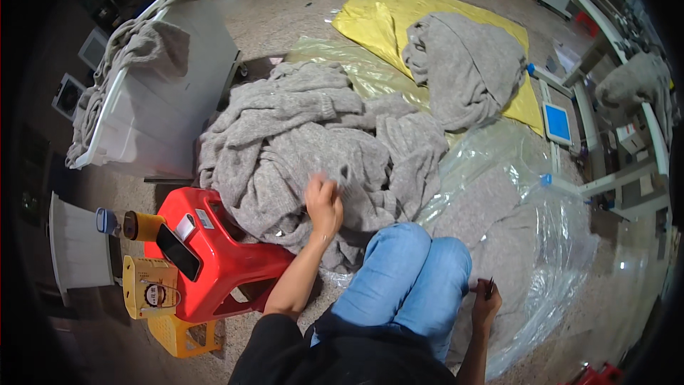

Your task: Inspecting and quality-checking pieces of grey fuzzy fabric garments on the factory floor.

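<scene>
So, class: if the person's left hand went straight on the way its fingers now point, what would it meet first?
The left hand points up and away from the person, already on the grey knitted pile. Going on, it would meet more of that same knit first; depth is hard to judge.
</scene>
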`<state>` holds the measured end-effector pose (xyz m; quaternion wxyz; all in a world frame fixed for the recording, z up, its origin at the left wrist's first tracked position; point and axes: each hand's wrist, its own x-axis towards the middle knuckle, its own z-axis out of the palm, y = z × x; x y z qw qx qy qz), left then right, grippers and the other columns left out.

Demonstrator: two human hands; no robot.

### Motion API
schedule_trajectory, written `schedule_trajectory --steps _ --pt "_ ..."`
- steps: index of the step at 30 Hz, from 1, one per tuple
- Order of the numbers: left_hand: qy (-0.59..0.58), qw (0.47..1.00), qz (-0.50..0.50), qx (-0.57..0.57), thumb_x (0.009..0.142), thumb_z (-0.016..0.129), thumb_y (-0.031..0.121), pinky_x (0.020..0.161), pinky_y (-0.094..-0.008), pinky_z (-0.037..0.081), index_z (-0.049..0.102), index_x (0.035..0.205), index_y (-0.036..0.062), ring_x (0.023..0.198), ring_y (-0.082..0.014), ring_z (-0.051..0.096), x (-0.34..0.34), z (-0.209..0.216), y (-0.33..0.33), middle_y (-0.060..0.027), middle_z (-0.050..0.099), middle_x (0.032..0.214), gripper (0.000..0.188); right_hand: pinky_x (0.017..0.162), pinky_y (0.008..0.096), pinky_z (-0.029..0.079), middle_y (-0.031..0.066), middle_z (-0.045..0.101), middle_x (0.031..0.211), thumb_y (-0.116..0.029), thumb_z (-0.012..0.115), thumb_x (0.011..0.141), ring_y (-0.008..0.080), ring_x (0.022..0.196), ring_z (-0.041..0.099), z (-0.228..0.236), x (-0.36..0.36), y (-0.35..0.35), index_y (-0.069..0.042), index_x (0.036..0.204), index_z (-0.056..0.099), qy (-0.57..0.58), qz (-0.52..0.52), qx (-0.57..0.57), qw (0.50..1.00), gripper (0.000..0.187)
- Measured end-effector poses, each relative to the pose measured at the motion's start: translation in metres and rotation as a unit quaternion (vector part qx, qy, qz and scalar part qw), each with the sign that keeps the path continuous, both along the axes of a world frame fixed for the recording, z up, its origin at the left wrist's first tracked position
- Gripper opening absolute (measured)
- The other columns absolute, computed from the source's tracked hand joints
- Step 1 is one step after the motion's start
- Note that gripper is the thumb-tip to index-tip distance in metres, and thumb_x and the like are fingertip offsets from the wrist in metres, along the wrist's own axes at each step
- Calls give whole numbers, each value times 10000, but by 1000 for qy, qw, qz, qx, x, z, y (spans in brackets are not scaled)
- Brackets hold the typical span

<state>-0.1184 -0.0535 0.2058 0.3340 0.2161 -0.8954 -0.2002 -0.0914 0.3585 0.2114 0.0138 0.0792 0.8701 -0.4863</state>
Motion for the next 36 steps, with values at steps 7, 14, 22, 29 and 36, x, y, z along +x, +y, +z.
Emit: schedule_trajectory --steps 7,14,22,29,36 --pt "-208 814 -364 401 885 591 179 506 -265 384 584 786 -7 559 -59 442 105 28 106 -52 495 581 211 670 237 452 76 649 743 -97 529 892 111 709 601 39 -20 -41 22 958 613 -11 19 -111 994 160" --pt "-594 784 -177 36 774 563 208 667 -466 512 648 872 81 798 -344 647 131 -35 17 -166 659 864 182 476 190 340 10 628 706 -111 524 918 20 485 402 41 -14 -62 -7 959 611 123 93 -74 985 142" --pt "-288 921 -163 204 826 600 232 639 -458 488 498 1121 127 787 -392 616 -44 -87 73 -212 630 855 330 650 204 446 49 636 738 -66 557 896 86 669 584 24 -15 -64 14 967 616 9 -4 -154 988 121" --pt "-501 853 -111 99 807 592 154 797 -418 498 584 1032 49 927 -352 614 -68 -182 66 -169 635 973 248 426 183 302 0 613 677 -149 566 901 19 440 376 33 -15 -65 -20 957 614 21 -2 -98 995 149" --pt "-72 799 -97 589 848 583 45 685 -214 418 625 929 82 759 -55 518 -82 -56 18 44 581 823 99 586 214 398 17 628 699 -128 570 884 71 583 493 46 -39 -73 5 954 618 12 30 -125 992 159"
